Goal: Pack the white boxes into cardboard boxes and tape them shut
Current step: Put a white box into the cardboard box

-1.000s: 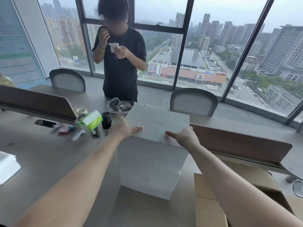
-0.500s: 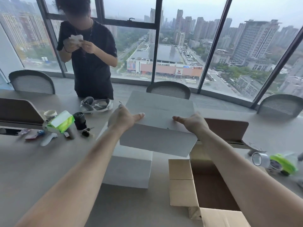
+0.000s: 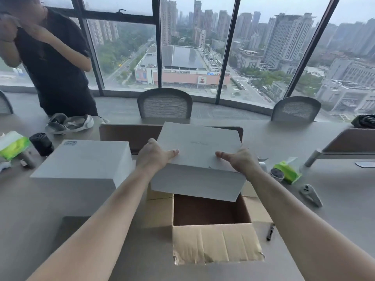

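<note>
I hold a white box [image 3: 199, 159] in the air between both hands, tilted, right above the open cardboard box [image 3: 211, 211]. My left hand [image 3: 155, 156] grips its left side with the thumb on the lid. My right hand [image 3: 236, 160] grips the right side the same way. The cardboard box stands on the table with its flaps spread and its brown inside showing. A second white box [image 3: 85, 163] rests on the table to the left.
A person in black stands at the far left behind the table. A headset [image 3: 69, 123], a black cup [image 3: 41, 144] and green tissue packs [image 3: 12, 146] lie left; another green pack [image 3: 287, 171], a tape dispenser [image 3: 310, 194] and a pen [image 3: 270, 232] lie right.
I have lifted the top white box off the other one and carried it right, over the open cardboard box. My view has swung right with it.
</note>
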Demonstrator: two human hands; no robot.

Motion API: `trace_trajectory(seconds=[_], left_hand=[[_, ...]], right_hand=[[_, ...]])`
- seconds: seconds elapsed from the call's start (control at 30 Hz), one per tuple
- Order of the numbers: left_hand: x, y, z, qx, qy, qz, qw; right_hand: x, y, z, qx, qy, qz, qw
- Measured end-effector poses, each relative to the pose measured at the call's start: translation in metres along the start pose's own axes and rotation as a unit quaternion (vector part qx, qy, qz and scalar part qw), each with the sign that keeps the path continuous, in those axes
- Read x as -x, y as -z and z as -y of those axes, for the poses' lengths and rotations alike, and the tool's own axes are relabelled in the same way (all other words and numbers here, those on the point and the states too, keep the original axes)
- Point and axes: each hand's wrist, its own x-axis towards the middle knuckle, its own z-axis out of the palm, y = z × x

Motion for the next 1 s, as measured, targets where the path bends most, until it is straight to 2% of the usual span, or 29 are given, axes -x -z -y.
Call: trace_trajectory(seconds=[0.17,0.37,1.0], left_hand=[[0.045,-0.066,-0.019,0.011,0.037,0.008,0.999],[0.079,-0.108,-0.016,0.019,0.075,0.001,0.997],[0.074,-0.143,0.014,0.027,0.104,0.003,0.994]], right_hand=[[-0.004,0.034,-0.068,0.019,0.037,0.015,0.999],[-0.013,0.033,-0.118,0.019,0.022,0.073,0.997],[-0.033,-0.012,-0.155,-0.023,0.034,0.091,0.995]])
